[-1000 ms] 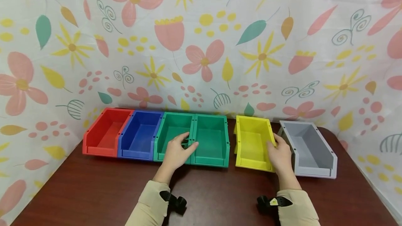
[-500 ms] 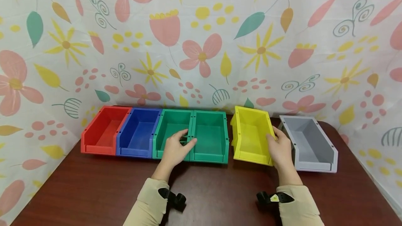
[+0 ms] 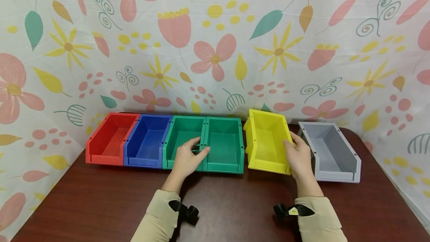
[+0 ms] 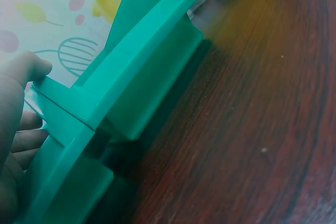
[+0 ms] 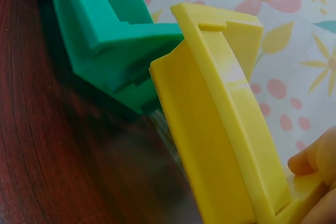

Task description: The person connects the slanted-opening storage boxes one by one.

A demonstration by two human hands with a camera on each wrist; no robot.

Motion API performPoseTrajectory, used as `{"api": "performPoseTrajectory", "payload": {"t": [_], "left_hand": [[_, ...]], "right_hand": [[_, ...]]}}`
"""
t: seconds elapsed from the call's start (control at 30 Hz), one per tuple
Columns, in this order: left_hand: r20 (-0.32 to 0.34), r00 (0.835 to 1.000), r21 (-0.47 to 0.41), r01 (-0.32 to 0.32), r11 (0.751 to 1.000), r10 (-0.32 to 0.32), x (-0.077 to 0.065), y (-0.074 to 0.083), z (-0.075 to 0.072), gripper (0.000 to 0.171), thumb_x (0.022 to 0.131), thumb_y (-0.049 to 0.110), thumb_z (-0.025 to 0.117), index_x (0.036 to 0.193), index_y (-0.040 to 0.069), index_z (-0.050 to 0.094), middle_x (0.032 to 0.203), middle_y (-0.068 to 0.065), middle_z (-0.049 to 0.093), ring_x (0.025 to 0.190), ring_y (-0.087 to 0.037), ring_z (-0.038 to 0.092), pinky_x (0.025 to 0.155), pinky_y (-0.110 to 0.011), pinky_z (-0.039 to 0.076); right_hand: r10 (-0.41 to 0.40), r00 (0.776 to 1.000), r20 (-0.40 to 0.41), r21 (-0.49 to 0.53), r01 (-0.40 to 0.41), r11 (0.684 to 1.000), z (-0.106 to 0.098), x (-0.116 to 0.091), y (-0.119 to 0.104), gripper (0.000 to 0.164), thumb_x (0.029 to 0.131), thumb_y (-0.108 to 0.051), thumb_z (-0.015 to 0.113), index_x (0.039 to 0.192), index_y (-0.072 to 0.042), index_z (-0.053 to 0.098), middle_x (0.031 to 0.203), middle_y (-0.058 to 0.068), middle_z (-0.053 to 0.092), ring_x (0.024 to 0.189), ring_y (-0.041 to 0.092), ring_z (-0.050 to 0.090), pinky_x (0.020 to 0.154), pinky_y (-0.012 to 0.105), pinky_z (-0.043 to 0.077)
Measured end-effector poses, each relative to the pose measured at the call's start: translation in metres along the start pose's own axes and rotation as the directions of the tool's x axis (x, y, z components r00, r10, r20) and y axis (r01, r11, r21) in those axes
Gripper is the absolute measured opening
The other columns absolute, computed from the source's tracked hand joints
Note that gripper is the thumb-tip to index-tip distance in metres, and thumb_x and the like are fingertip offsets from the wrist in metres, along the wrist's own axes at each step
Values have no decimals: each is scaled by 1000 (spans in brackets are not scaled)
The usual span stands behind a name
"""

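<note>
My right hand (image 3: 298,156) grips the right side wall of a yellow storage bin (image 3: 268,143), thumb inside the wall. The yellow bin is lifted off the table and slightly tilted, just right of the green bins; the right wrist view shows its front lip (image 5: 231,119) beside a green wall (image 5: 126,56). My left hand (image 3: 186,158) pinches the joined walls between the left green bin (image 3: 183,133) and the right green bin (image 3: 224,143). In the left wrist view the thumb and fingers (image 4: 29,140) lie on opposite sides of those walls.
A red bin (image 3: 112,141) and a blue bin (image 3: 149,141) adjoin the green ones on the left. A grey bin (image 3: 330,152) stands apart at the right. All rest on a dark brown table (image 3: 235,204) before a flowered cloth backdrop (image 3: 215,21).
My right hand has raised the yellow bin and brought it slightly left, closer to the right green bin. The left hand keeps its hold on the green walls. The head view has shifted a little.
</note>
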State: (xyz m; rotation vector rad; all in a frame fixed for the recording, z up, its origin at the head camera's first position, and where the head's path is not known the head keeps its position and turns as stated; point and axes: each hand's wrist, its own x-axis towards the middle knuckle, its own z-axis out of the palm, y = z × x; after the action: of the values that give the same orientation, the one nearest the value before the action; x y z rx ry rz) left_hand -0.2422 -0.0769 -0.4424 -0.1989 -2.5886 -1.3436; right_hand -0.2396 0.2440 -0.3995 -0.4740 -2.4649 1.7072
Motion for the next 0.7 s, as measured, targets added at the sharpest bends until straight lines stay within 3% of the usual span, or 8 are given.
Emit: {"api": "performPoseTrajectory", "payload": {"t": [0.7], "left_hand": [[10, 1000, -36, 5, 999, -5, 0, 2, -2, 55, 84, 34, 69, 130, 5, 57, 119, -15, 65, 102, -28, 66, 83, -42, 55]], "right_hand": [[-25, 1000, 7, 12, 25, 1000, 1, -1, -1, 55, 100, -30, 39, 150, -10, 26, 145, 21, 41, 117, 33, 53, 72, 18, 51]]}}
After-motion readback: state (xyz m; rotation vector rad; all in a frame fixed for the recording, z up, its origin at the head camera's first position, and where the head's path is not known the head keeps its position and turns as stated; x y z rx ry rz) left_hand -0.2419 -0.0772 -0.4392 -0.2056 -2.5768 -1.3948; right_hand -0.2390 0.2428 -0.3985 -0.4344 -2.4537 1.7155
